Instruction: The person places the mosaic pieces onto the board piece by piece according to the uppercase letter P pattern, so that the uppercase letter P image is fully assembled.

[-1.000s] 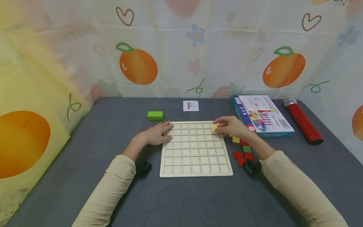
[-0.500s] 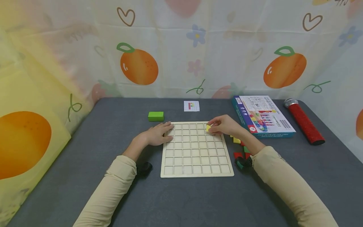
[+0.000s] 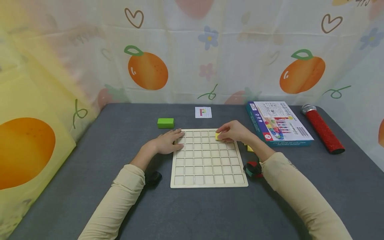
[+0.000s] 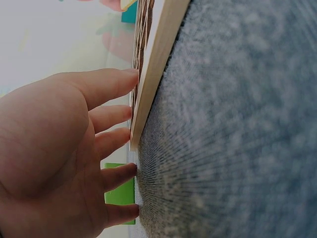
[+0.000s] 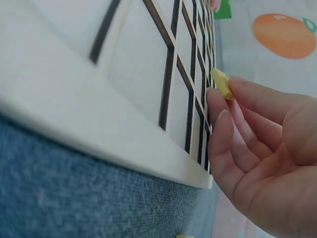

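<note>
A pale wooden grid board (image 3: 207, 162) with square cells lies flat on the dark grey table. My left hand (image 3: 168, 142) rests along its far left edge, fingers spread; in the left wrist view the thumb (image 4: 111, 85) and two fingertips touch the frame while the other fingers reach the table. With thumb and fingers my right hand (image 3: 235, 131) pinches a small yellow tile (image 5: 222, 84) over the far right part of the grid. That yellow tile (image 3: 217, 136) is close over a cell near the far edge.
Beyond the board are a green block (image 3: 165, 123) and a small printed pattern card (image 3: 203, 112). A game box (image 3: 279, 123) and a red microphone (image 3: 324, 130) lie at right. Yellow (image 3: 250, 149) and red tiles show partly behind the right arm.
My right hand has moved left over the board's far rows, carrying the yellow tile. The right forearm now covers more of the loose tiles. My left hand stays at the board's edge.
</note>
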A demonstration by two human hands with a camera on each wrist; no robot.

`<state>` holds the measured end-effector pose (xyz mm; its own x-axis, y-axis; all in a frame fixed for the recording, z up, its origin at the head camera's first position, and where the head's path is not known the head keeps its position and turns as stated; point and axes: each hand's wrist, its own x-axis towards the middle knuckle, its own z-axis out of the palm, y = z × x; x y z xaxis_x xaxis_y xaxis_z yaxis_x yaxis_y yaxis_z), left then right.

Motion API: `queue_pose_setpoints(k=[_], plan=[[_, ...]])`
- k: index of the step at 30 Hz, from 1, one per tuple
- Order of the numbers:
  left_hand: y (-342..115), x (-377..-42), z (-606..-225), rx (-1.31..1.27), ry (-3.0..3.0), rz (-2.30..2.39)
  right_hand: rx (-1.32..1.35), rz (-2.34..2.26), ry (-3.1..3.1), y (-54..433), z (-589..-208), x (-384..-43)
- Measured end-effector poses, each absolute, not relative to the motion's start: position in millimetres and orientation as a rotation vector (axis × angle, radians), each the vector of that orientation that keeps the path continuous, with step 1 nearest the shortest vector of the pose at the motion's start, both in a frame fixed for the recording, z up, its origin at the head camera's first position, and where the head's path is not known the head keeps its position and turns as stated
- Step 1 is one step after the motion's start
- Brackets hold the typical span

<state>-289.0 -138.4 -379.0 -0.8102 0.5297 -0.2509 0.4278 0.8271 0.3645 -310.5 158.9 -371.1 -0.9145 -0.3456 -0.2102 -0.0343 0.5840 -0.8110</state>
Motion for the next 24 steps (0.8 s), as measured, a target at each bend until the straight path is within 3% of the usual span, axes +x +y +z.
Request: queue_pose_setpoints(k=[24], plan=[[-138,-289,-378,0.729,2.67,0.401,-0.205,-1.238,2.517,138,-371,-304]])
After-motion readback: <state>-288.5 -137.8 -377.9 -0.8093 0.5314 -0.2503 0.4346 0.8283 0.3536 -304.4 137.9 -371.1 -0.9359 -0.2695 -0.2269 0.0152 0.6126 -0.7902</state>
